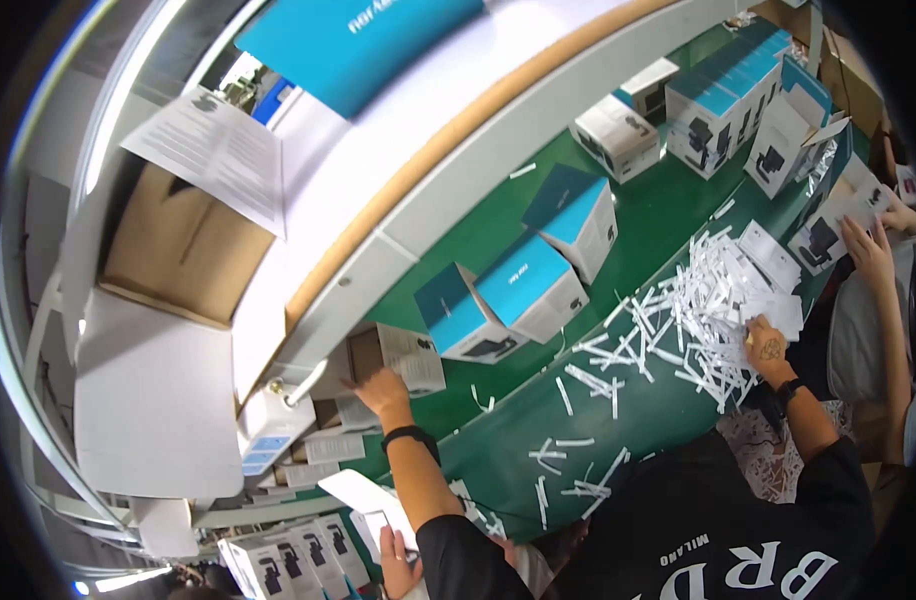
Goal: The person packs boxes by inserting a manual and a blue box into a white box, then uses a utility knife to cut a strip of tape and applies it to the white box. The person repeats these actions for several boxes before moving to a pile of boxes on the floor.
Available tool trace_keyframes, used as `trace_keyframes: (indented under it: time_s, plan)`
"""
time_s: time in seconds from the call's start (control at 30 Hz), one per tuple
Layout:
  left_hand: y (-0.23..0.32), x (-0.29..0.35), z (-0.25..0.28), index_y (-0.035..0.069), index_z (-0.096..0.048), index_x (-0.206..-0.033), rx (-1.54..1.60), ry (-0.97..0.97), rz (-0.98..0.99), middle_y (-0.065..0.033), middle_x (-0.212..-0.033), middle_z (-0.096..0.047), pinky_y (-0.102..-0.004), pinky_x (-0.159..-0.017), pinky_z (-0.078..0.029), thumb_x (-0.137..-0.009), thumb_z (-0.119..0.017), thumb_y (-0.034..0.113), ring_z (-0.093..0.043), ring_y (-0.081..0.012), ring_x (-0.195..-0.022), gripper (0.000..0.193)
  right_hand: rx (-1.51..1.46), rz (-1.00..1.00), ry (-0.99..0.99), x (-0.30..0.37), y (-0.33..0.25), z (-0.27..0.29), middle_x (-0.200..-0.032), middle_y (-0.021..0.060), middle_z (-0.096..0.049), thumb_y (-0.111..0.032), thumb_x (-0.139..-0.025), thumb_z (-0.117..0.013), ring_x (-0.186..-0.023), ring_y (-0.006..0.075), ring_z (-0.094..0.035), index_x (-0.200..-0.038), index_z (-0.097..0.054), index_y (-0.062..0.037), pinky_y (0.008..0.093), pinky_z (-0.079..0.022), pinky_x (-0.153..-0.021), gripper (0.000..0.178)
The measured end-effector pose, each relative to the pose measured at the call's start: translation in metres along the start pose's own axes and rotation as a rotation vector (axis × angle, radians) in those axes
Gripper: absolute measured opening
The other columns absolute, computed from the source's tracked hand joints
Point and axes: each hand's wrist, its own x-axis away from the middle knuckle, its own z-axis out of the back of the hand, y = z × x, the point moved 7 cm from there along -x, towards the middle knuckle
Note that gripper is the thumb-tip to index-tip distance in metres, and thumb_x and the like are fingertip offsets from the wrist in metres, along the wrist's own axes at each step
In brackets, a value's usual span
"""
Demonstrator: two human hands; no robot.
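Reaching ahead, the left hand touches a small open box, fingers spread. The right hand rests loosely curled among white paper strips.

A long green surface runs diagonally from lower left to upper right, bordered along its far side by a grey metal rail. Above the rail sits a white shelf with a wood-coloured front edge; a printed paper sheet and a brown cardboard panel lie at its left end. A bright strip light curves along the upper left, giving even illumination.
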Motion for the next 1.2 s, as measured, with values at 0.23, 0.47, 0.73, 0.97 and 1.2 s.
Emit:
trace_keyframes:
  time_s: [0.23,0.47,0.73,0.97,1.2]
  plan:
    - [-0.008,0.010,-0.035,0.013,-0.079,-0.094,0.092,0.372,-0.070,-0.0133,-0.100,-0.076,-0.0605,-0.121,-0.011,-0.086,-0.062,0.021,-0.073,-0.0286,-0.098,0.021,-0.318,0.293,0.392,-0.010,-0.138,0.099,-0.075,0.0157,-0.061,-0.010,-0.078,-0.077,-0.063,0.0370,-0.060,-0.080,-0.058,-0.0013,0.0434,-0.049,-0.058,0.021]
    - [0.068,0.200,0.051,0.006,-0.074,-0.075,0.287,0.352,-0.430,-0.0126,-0.078,-0.071,-0.0598,-0.120,-0.016,-0.066,-0.070,0.015,-0.069,-0.0317,-0.084,0.014,-1.036,0.272,0.087,0.002,-0.264,0.195,-0.068,0.0026,-0.061,0.001,-0.083,-0.074,-0.065,0.0051,-0.058,-0.096,-0.068,0.0021,0.0238,-0.042,-0.053,0.014]
    - [0.139,0.344,0.051,0.003,-0.072,-0.088,0.534,0.367,-0.585,-0.0127,-0.090,-0.071,-0.0646,-0.115,-0.026,-0.073,-0.066,0.008,-0.065,-0.0265,-0.091,0.017,-0.780,0.933,0.302,0.006,-0.375,0.243,-0.076,0.0078,-0.063,0.001,-0.068,-0.078,-0.062,0.0241,-0.064,-0.101,-0.071,-0.0051,0.0310,-0.050,-0.054,0.035]
    - [0.129,0.432,0.068,0.006,-0.070,-0.096,0.892,0.854,-0.876,-0.0062,-0.097,-0.067,-0.0616,-0.111,-0.033,-0.076,-0.073,0.011,-0.063,-0.0258,-0.102,0.020,-0.817,1.101,0.167,0.061,-0.398,0.218,-0.074,0.0055,-0.063,0.007,-0.072,-0.072,-0.057,0.0199,-0.062,-0.101,-0.071,-0.0057,0.0287,-0.048,-0.050,0.032]
    - [0.068,0.419,0.027,0.003,-0.065,-0.109,1.228,0.923,-0.391,-0.0133,-0.112,-0.062,-0.0548,-0.108,-0.039,-0.074,-0.083,0.013,-0.060,-0.0336,-0.107,0.040,-1.025,0.900,0.134,0.085,-0.396,0.188,-0.086,0.0046,-0.063,-0.003,-0.074,-0.074,-0.063,0.0224,-0.065,-0.099,-0.068,-0.0072,0.0327,-0.051,-0.055,0.026]
